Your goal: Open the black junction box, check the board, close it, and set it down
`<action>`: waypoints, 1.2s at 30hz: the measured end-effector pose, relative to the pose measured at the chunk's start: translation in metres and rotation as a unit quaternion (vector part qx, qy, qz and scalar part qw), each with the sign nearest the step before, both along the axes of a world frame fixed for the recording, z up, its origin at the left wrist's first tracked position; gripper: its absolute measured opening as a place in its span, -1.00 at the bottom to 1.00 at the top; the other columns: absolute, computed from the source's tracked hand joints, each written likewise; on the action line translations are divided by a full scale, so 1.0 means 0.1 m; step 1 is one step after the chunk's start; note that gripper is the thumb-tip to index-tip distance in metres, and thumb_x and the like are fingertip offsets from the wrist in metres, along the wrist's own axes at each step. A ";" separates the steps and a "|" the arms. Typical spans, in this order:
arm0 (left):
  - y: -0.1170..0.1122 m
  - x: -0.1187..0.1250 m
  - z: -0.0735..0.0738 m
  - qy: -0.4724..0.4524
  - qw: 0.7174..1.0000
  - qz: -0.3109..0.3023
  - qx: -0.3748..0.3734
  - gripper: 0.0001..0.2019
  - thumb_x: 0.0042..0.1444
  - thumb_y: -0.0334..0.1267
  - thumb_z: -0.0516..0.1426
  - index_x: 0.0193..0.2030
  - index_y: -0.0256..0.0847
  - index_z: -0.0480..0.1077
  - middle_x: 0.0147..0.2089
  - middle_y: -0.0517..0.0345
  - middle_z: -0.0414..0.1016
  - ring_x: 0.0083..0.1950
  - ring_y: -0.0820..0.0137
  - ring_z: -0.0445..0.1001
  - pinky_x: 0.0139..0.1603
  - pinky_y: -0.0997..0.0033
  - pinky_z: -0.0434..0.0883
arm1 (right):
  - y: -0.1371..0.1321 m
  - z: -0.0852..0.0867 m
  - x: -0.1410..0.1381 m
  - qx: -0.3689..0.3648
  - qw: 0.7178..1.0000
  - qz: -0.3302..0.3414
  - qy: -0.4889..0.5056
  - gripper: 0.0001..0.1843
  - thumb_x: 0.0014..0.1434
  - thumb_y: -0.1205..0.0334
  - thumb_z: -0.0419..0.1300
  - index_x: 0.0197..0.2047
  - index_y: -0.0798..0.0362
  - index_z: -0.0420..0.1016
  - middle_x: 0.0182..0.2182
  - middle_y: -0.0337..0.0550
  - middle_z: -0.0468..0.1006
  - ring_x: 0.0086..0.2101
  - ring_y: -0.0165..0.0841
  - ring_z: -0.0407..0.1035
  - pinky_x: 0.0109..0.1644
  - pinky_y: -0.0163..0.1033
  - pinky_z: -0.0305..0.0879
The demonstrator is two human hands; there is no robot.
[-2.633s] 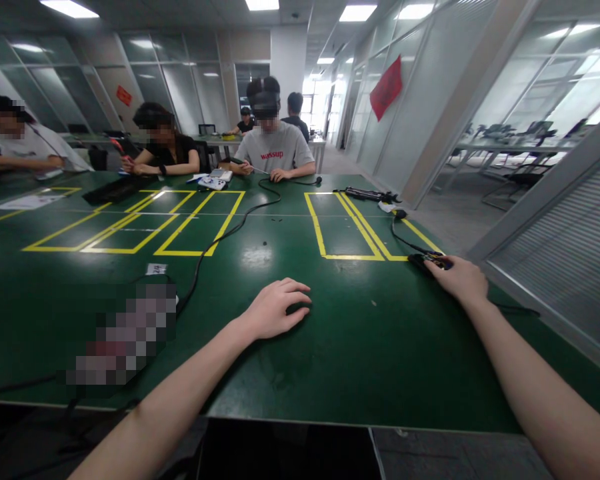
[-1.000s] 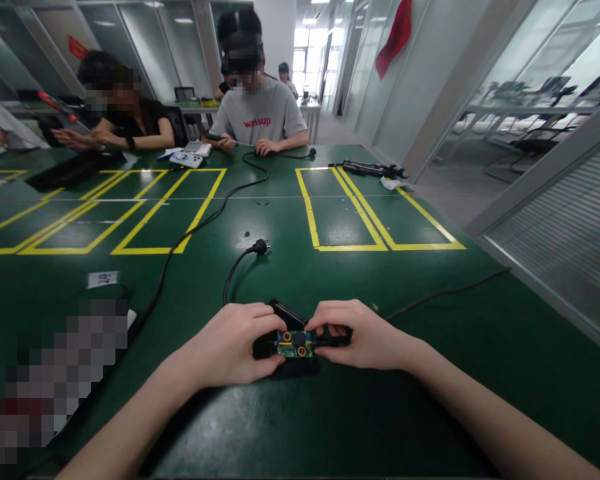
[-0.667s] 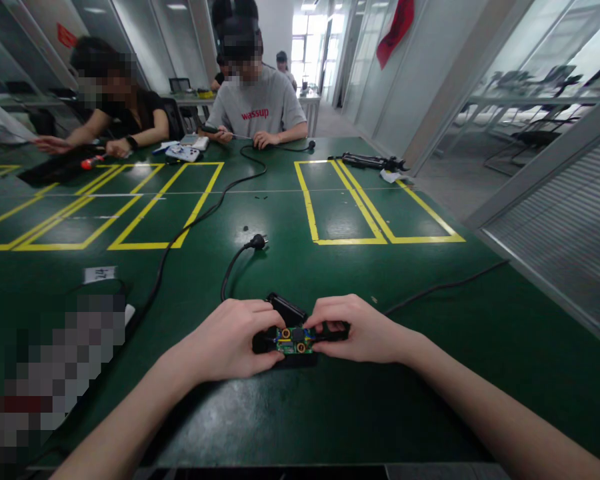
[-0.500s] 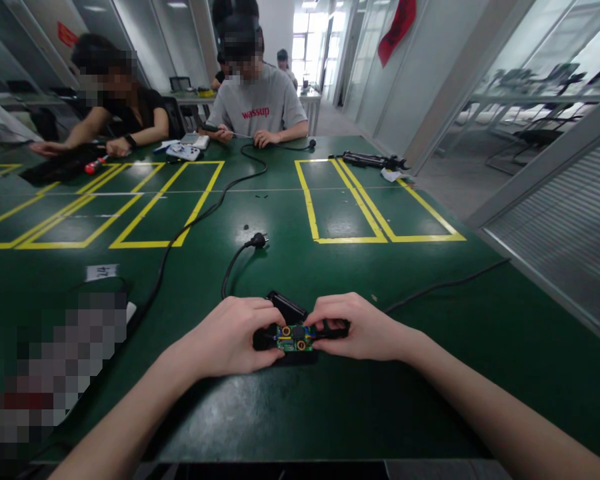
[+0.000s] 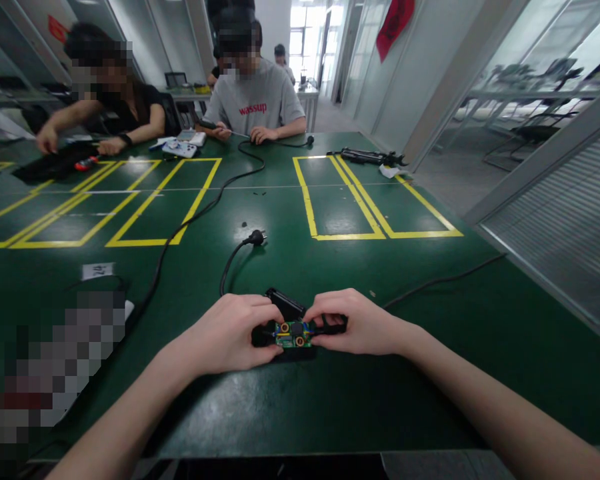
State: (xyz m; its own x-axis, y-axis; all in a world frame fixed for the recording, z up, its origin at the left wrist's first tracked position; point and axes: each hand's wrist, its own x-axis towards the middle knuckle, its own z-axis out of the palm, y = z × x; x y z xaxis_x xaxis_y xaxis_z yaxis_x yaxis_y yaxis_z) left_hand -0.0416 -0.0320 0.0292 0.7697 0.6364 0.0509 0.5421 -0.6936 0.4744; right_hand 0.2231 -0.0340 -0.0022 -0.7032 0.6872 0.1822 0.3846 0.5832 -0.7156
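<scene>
A small green circuit board (image 5: 293, 335) with two copper-wound rings is held level between my hands, low over the table. My left hand (image 5: 233, 333) pinches its left end, thumb at the near edge and index finger at the far edge. My right hand (image 5: 355, 323) grips the right end the same way, around a black cable that enters there. Under and just in front of the board lies a black plastic shell (image 5: 297, 355), partly hidden. Another black casing piece (image 5: 285, 303) rests tilted just beyond the board.
A black power plug (image 5: 257, 238) on its cord lies ahead of my hands. A long black cable (image 5: 215, 200) crosses the green table (image 5: 340, 413). Left is a blurred power strip (image 5: 123, 317). Two people work across the table; a black folded tripod-like object (image 5: 370, 157) lies far right.
My hands keep the same hold on the circuit board. The whole view has shifted slightly. Across the table at left, a person's hand has lifted from the black item.
</scene>
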 end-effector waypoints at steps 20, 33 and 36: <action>-0.03 0.00 0.11 0.027 0.995 -0.003 -0.094 -0.89 0.03 -0.33 0.34 -0.29 -0.19 0.52 -0.34 0.25 0.50 -0.36 0.46 0.43 -0.38 0.52 0.22 | -0.01 -0.02 -0.02 -0.040 0.998 0.025 0.040 -0.79 0.14 0.19 0.41 -0.18 0.10 0.61 -0.42 -0.26 0.47 -0.45 -0.49 0.32 -0.39 -0.38 0.25; 0.03 -0.04 0.14 0.068 0.987 0.026 -0.142 -0.69 -0.09 -0.17 0.41 -0.23 -0.16 0.48 -0.39 0.32 0.40 -0.42 0.49 0.31 -0.44 0.51 0.12 | 0.01 0.06 0.05 -0.121 0.992 -0.003 0.021 -0.90 0.05 0.30 0.34 -0.39 0.08 0.50 -0.49 -0.28 0.44 -0.50 -0.49 0.26 -0.43 -0.37 0.24; 0.02 -0.01 0.13 0.074 0.991 0.030 -0.106 -0.75 -0.05 -0.21 0.38 -0.25 -0.15 0.49 -0.40 0.32 0.41 -0.42 0.48 0.30 -0.42 0.50 0.10 | 0.01 0.04 0.05 -0.141 0.990 0.006 0.033 -0.90 0.07 0.26 0.35 -0.38 0.09 0.54 -0.46 -0.24 0.50 -0.49 -0.48 0.31 -0.42 -0.36 0.27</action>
